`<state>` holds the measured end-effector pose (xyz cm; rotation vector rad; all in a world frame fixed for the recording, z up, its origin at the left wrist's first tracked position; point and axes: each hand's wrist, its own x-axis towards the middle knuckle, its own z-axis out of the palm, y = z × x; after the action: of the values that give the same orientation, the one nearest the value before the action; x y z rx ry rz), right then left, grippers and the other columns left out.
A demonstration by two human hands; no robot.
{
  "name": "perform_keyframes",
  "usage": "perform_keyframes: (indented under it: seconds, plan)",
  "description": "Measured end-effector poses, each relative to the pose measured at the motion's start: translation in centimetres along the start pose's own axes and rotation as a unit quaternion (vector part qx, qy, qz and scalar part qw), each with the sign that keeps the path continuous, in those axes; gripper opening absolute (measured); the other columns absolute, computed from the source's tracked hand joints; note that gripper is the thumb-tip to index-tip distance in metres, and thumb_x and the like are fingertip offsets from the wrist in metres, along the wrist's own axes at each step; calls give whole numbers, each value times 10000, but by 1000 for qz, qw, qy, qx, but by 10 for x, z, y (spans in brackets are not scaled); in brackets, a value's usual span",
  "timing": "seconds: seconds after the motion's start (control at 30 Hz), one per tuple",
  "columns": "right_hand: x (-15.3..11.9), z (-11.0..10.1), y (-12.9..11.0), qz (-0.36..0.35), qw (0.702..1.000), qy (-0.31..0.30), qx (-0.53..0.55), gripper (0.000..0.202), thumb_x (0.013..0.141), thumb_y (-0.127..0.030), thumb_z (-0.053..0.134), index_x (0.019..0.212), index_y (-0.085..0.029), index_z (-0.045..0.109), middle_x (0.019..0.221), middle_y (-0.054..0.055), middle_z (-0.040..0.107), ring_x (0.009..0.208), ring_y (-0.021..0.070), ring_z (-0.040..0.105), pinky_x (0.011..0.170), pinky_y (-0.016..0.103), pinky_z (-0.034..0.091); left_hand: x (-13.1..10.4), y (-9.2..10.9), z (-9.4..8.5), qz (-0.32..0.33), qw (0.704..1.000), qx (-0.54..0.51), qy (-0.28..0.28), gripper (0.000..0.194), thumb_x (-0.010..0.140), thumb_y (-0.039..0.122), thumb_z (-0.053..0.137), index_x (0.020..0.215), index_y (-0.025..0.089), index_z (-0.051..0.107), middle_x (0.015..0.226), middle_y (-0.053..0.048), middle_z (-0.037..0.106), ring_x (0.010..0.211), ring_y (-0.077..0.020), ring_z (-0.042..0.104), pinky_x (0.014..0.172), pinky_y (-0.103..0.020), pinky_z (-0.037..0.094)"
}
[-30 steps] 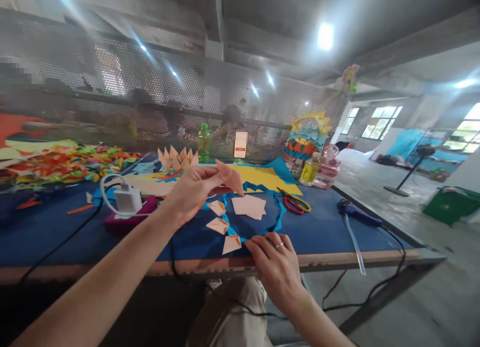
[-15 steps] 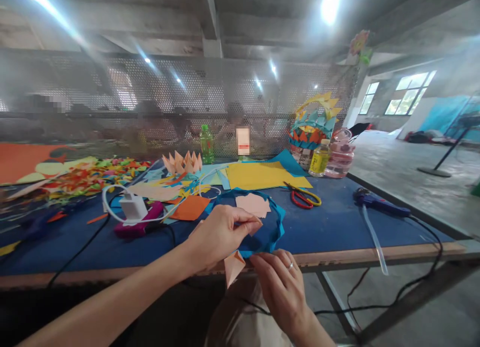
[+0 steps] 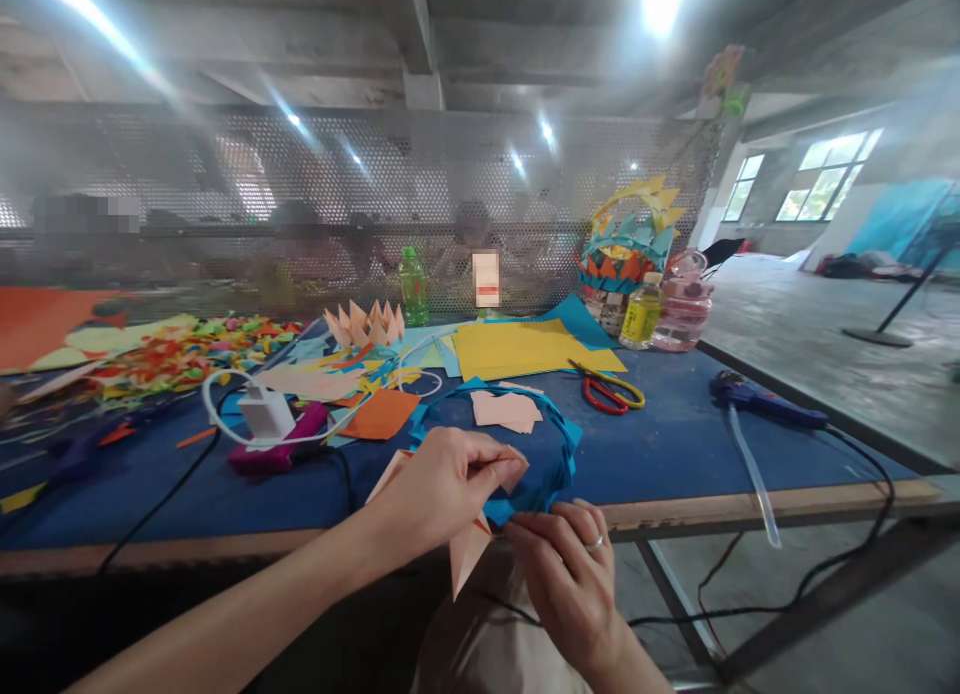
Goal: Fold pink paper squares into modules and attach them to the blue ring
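Note:
A blue folded-paper ring (image 3: 564,464) with pointed edges stands at the table's near edge. My right hand (image 3: 566,574) has its fingers closed on the ring's near rim, with a silver band on one finger. Just above that rim, my left hand (image 3: 442,489) pinches a small peach paper piece (image 3: 516,464) between thumb and fingertips. Below the left hand, a folded peach paper point (image 3: 466,562) hangs over the table edge by the ring's rim; how it is joined is hidden. Loose peach paper pieces (image 3: 506,412) show through the ring.
Red-and-yellow scissors (image 3: 611,392) lie beyond the ring, and a glue gun (image 3: 769,404) with its cord is at right. A purple power block (image 3: 274,454) with a white charger (image 3: 266,416) sits left. Yellow sheets (image 3: 517,351), a peach paper crown (image 3: 365,326) and bottles (image 3: 641,314) stand behind.
The ring has shifted slightly toward me and to the right. Both hands keep their grips; my right hand has moved slightly right with the ring.

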<state>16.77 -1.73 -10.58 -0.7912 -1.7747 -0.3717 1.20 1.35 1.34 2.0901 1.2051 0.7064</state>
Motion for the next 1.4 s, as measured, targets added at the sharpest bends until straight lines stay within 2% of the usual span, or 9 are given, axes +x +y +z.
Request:
perform_keyframes:
  seconds: [0.33,0.77,1.07,1.23,1.4]
  plan:
    - [6,-6,-2,1,1000,-22,-20,169,968,-160,502,917,-209,655,840,4,740,770,179,581,771,348,397,-4,6,-1,-10,1000,-7,-9,305,864,356,542,757,164,753,793,-26,739,831,-229,662,684,-234,474]
    - [5,-5,-1,-8,1000,-14,-10,126,945,-134,537,920,-188,649,842,15,732,771,180,553,766,345,391,-7,3,0,-14,1000,3,1,299,881,330,527,786,177,766,818,-22,749,853,-228,667,683,-223,466]
    - [5,-4,0,-6,1000,-17,-19,145,950,-140,519,936,-195,653,857,34,715,791,181,580,776,356,416,-7,1,2,-28,999,0,-20,278,892,304,527,868,168,769,870,-23,753,902,-220,666,724,-218,453]
    - [0,2,4,11,999,28,-21,179,890,-94,586,1034,-187,639,891,61,652,836,189,587,787,353,467,-7,-2,2,-41,999,10,-22,295,887,359,535,852,178,764,855,-9,751,815,-199,656,636,-208,428]
    - [-4,7,5,71,997,38,-3,227,866,-116,645,1076,-173,578,931,73,618,874,205,570,797,368,468,-6,-6,3,-66,997,41,-9,340,882,428,526,813,184,752,673,9,670,586,-141,549,477,-211,316]
